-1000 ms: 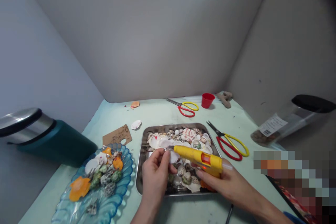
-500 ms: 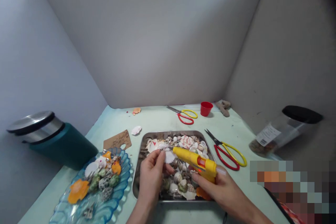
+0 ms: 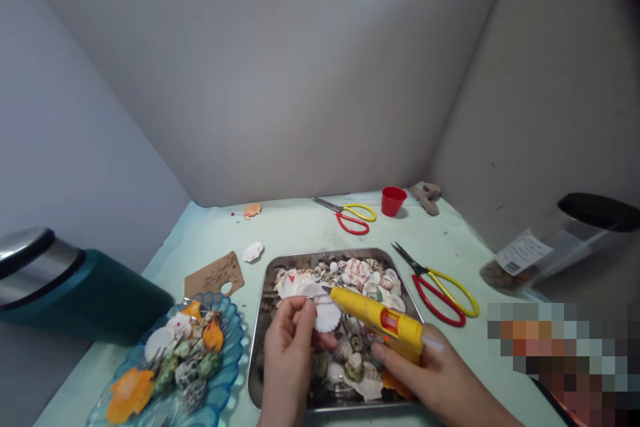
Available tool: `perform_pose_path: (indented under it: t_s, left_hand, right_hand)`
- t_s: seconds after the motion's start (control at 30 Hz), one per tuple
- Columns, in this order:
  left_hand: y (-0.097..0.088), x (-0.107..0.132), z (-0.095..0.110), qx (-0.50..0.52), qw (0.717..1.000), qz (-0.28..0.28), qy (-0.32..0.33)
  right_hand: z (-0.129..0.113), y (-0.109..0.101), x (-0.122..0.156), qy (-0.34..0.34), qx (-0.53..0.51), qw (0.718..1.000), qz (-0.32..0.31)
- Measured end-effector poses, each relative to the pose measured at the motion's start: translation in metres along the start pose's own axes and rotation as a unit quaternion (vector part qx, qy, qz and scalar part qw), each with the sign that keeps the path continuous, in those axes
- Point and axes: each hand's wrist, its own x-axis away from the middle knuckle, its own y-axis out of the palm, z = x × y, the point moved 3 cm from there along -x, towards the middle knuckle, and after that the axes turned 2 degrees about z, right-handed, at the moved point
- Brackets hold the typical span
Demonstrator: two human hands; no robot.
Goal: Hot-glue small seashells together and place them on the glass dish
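Observation:
My left hand is closed in a pinch over the tray. Between its thumb and fingers shows a white scallop shell, with something thin and small at the fingertips that I cannot make out. My right hand is wrapped round a yellow hot glue gun, its small orange light lit. The gun's nozzle points left, close to the left fingertips and above the shell. Beneath both hands sits a metal tray full of mixed seashells, partly covered by the hands and gun.
At left stand a blue glass dish of shells and a teal bottle. A brown card, loose white shell and orange piece lie behind. Scissors, more scissors, a red cup and a jar are rightward.
The view has shifted slightly. The glue gun's tip and my left hand stay close together, with more of the white shell showing between them. Both hands keep their grip.

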Motion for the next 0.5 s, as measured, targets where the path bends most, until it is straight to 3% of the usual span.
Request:
perform_pose_path:
  t_s: [0.3, 0.5]
  left_hand:
    - [-0.0036, -0.0001, 0.0032, 0.011, 0.999, 0.045, 0.013]
    - [-0.0043, 0.0003, 0.0003, 0.007, 1.000, 0.022, -0.002]
  right_hand:
    - [-0.0017, 0.0026, 0.0033, 0.018, 0.015, 1.000, -0.007]
    - [0.0005, 0.0055, 0.0031, 0.007, -0.003, 1.000, -0.002]
